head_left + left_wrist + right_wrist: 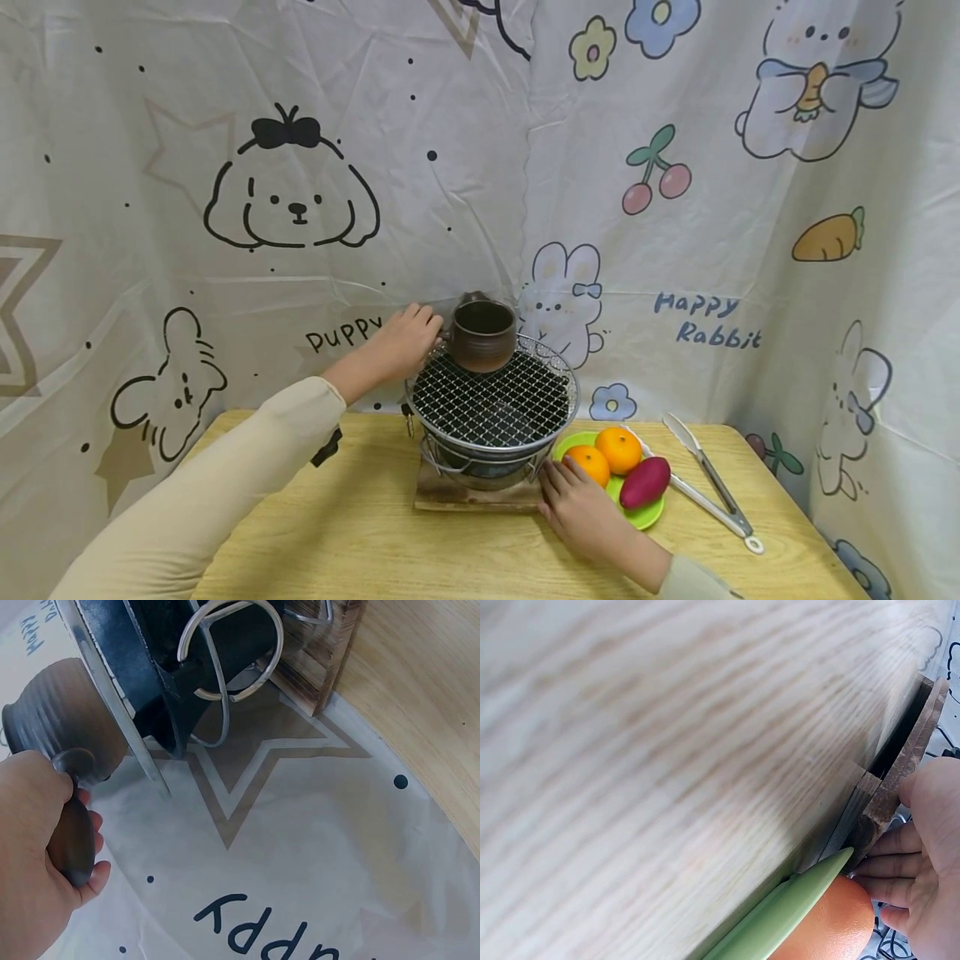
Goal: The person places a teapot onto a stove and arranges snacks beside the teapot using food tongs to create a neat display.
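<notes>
From the head view, the left hand (405,337) reaches far out on a stretched arm beside the pot (483,346), its fingertips partly hidden; I only see the handle (73,840) from the left wrist, where that grip is clamped, thumb on top and fingers wrapped beneath. The pot is upright, over the far part of the grill (491,408); I cannot tell whether it touches the mesh. Lower and nearer, the right arm comes in from the side, and the right hand (585,512) lies against the right end of the board (480,498) under the grill. The right wrist shows its fingers nearly straight, that grip not closed, just beside the plate (647,515). Only the head view takes in the purple tuber (645,483), both oranges (618,450) and the tongs (716,483) on the surface (337,533).
</notes>
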{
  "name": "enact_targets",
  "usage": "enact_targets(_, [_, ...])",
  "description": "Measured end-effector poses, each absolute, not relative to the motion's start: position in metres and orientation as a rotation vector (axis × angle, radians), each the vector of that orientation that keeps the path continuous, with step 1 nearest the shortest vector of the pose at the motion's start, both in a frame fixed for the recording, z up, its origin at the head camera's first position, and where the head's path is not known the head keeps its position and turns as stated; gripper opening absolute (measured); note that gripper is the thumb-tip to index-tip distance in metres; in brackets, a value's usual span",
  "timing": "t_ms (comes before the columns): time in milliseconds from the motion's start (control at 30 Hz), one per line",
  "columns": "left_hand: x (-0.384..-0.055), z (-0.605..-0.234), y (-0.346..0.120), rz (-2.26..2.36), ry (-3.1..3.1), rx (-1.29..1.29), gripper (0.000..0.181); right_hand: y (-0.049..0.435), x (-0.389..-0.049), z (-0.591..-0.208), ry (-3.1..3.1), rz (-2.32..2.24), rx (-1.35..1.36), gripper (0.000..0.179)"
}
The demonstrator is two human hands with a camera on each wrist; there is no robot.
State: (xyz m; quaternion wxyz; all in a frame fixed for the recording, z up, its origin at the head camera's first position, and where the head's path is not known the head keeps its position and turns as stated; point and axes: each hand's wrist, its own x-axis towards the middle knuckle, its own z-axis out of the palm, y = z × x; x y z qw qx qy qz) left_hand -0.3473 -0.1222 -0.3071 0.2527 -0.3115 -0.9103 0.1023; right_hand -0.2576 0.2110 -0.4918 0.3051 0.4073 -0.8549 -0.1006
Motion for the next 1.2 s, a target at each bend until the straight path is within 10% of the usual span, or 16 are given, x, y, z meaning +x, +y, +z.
enact_targets(1200, [-0.3492,-0.3087,-0.1249,0.263,-2.446,-0.844,0.020,0.2104,-0.2567,-0.4927,-2.240,-0.266,1.074,0.046])
